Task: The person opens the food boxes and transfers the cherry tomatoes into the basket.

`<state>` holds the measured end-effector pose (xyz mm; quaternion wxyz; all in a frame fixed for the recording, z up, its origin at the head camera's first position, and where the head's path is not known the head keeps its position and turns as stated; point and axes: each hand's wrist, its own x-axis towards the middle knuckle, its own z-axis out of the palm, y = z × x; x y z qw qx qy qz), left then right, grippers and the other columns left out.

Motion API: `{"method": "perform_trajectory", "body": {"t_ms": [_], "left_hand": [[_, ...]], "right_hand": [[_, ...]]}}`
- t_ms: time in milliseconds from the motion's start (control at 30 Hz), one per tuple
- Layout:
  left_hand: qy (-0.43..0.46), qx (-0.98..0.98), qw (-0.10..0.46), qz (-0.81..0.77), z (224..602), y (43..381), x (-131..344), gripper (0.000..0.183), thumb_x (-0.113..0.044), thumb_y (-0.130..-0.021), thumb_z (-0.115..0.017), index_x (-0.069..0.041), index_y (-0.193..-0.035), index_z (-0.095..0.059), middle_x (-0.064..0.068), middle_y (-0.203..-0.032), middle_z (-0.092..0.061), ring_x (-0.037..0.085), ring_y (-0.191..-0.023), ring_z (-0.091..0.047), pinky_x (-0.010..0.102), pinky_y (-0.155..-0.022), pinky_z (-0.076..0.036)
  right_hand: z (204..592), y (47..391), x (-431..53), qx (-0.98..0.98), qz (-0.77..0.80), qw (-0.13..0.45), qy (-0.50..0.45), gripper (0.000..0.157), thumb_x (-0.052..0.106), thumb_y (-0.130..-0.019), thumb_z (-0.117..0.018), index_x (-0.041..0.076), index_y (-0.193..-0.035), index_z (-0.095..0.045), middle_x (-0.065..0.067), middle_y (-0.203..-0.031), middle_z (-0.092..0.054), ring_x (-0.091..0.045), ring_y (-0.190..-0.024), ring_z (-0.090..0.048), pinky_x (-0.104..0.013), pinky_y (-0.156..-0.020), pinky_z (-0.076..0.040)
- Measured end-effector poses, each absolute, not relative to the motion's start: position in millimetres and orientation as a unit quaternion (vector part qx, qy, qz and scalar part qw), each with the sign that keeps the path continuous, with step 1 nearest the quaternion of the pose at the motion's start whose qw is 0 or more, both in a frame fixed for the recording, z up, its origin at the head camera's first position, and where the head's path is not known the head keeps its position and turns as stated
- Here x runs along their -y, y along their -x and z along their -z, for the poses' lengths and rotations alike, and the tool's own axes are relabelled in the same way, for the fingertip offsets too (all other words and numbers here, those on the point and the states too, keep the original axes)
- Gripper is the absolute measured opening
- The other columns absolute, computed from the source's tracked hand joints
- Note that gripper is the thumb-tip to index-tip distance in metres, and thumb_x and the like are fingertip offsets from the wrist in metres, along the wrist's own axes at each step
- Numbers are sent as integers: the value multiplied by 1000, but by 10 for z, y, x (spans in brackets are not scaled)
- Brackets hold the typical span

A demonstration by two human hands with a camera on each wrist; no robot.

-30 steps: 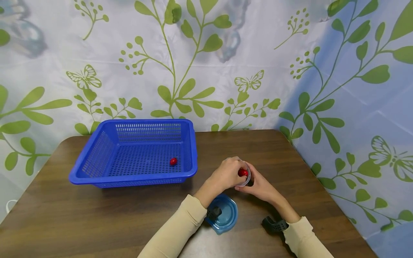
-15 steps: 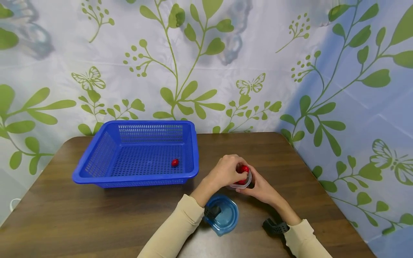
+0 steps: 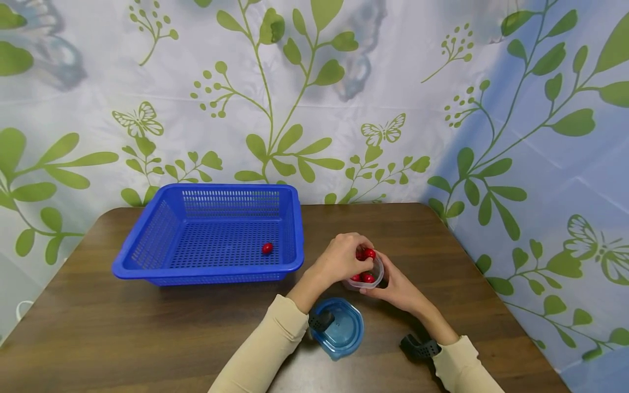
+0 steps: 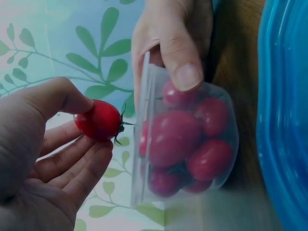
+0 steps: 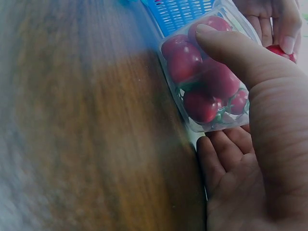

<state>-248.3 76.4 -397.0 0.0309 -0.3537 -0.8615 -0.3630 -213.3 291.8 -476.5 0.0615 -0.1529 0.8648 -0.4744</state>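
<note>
My left hand (image 3: 341, 256) pinches a cherry tomato (image 4: 98, 120) between thumb and fingers, its green calyx facing the container in the left wrist view. The tomato is apart from the container, just outside its mouth. My right hand (image 3: 397, 284) grips the clear plastic container (image 4: 226, 103), thumb on one side and fingers around the other. Several red tomatoes (image 5: 185, 62) fill it, some with green stems. In the head view my left hand hides part of the container. A single tomato (image 3: 267, 248) lies in the blue basket (image 3: 206, 269).
A blue lid (image 3: 346, 330) lies on the wooden table (image 3: 147, 333) in front of the container, partly under my left wrist. The basket stands at the back left. Behind and to the right hang leaf-patterned curtains (image 3: 304, 131).
My left hand has lifted a cherry tomato up out of the container and drawn slightly left. More of the tomatoes inside now show. The right hand keeps its hold, and the view shifts slightly.
</note>
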Motion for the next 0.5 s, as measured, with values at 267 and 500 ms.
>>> {"method": "perform_trajectory", "body": {"t_ms": [267, 500], "left_hand": [[341, 852, 27, 396, 3884, 2510, -608, 26, -15, -90, -76, -5, -114, -74, 7, -105, -74, 19, -94, -71, 17, -78, -56], [326, 843, 20, 427, 3780, 2540, -412, 25, -14, -91, -76, -5, -114, -74, 6, -105, -73, 20, -94, -71, 20, -81, -57]], "right_hand": [[4797, 2149, -2916, -863, 479, 63, 147, 98, 30, -85, -86, 16, -160, -25, -14, -160, -39, -41, -144, -44, -60, -114, -40], [4817, 2164, -2927, -869, 470, 57, 141, 98, 32, -85, -86, 15, -160, -25, -14, -162, -36, -43, -148, -37, -64, -116, -35]]}}
